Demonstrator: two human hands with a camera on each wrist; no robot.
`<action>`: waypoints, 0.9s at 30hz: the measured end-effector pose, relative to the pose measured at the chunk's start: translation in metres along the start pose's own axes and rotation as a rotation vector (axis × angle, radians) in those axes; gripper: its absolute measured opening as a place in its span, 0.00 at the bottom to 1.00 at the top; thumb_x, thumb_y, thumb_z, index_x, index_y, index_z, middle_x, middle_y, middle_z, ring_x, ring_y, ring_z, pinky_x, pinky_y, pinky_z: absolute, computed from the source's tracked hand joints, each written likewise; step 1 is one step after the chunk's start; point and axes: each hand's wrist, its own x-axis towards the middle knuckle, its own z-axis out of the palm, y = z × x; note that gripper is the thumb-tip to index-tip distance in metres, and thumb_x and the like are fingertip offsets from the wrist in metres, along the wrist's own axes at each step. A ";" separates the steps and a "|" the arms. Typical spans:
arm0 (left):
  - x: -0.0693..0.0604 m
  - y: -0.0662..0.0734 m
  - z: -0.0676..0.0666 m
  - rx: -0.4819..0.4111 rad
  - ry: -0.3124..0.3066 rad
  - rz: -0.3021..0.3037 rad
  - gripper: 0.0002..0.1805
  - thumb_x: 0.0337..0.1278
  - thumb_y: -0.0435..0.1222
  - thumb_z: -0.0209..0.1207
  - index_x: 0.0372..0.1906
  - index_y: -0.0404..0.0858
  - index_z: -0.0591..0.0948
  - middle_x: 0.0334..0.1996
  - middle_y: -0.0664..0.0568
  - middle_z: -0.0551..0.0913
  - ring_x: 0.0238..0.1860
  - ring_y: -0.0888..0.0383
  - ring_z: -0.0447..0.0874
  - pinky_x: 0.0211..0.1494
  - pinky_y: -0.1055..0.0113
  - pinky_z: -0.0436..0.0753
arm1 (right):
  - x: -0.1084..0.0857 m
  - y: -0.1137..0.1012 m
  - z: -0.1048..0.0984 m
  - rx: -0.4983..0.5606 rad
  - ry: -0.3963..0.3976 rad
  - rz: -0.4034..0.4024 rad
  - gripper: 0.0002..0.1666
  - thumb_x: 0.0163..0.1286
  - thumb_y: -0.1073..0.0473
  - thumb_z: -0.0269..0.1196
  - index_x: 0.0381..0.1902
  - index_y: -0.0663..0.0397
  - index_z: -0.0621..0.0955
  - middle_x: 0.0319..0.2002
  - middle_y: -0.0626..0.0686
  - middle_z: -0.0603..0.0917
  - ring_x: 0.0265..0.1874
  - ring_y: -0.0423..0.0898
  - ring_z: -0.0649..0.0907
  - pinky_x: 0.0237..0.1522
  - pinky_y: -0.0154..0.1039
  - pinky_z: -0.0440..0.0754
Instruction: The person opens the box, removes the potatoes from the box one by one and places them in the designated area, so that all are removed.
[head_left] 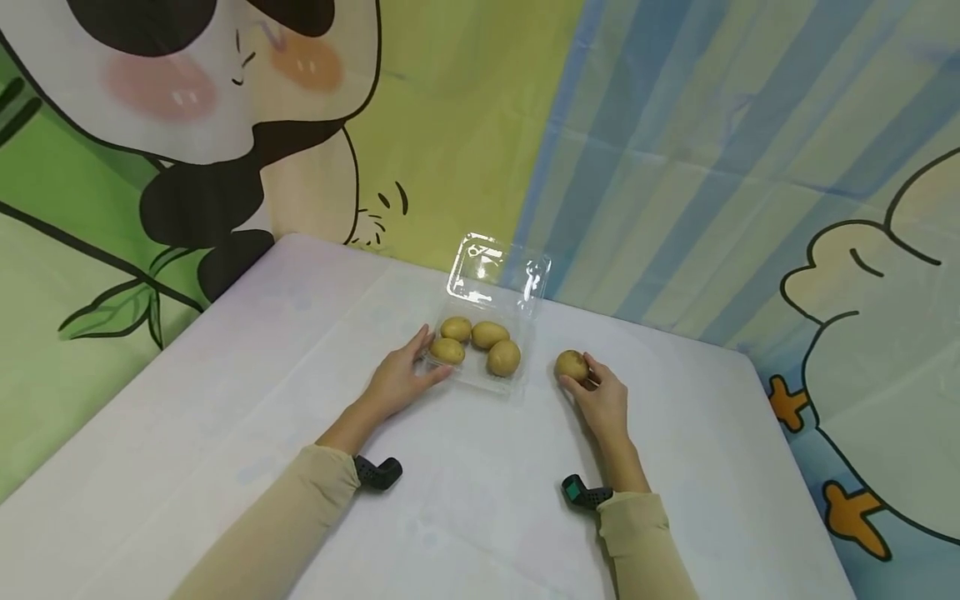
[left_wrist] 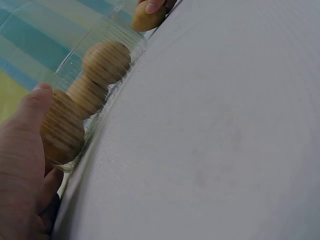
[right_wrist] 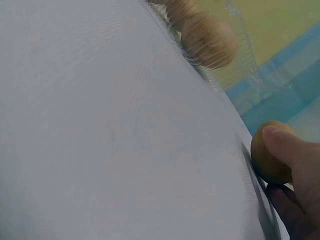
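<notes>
A clear plastic container [head_left: 480, 383] with its lid [head_left: 498, 271] raised at the back holds several potatoes [head_left: 490, 335]. My left hand [head_left: 395, 383] grips its left side, the thumb at the front corner and the fingers along the side; in the left wrist view the thumb of this hand [left_wrist: 22, 160] lies against the ribbed wall near a potato [left_wrist: 62, 130]. To the right of the container, my right hand [head_left: 603, 404] holds a single potato [head_left: 572, 365] between thumb and fingers. The right wrist view shows that potato [right_wrist: 270, 155] low at the table surface, the hand [right_wrist: 305, 175] around its right side.
A white cloth covers the table [head_left: 465, 500]. Behind it hangs a printed backdrop [head_left: 465, 125] with cartoon animals and stripes, close behind the raised lid. Black devices [head_left: 380, 473] are strapped at both wrists, over beige sleeves.
</notes>
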 end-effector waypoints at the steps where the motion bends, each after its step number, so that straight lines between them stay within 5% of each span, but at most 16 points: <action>1: 0.000 0.000 0.000 0.002 0.005 0.003 0.53 0.53 0.61 0.60 0.75 0.40 0.49 0.71 0.50 0.63 0.71 0.46 0.61 0.74 0.50 0.59 | 0.000 0.000 0.000 0.001 -0.001 -0.002 0.40 0.57 0.54 0.71 0.65 0.59 0.71 0.61 0.63 0.76 0.55 0.56 0.81 0.54 0.43 0.81; 27: -0.001 0.004 -0.002 -0.009 -0.005 -0.001 0.52 0.54 0.59 0.60 0.75 0.38 0.49 0.71 0.49 0.63 0.70 0.46 0.62 0.73 0.50 0.59 | 0.003 -0.007 -0.003 -0.068 -0.035 -0.080 0.36 0.59 0.59 0.69 0.64 0.63 0.71 0.58 0.61 0.76 0.58 0.56 0.78 0.57 0.42 0.79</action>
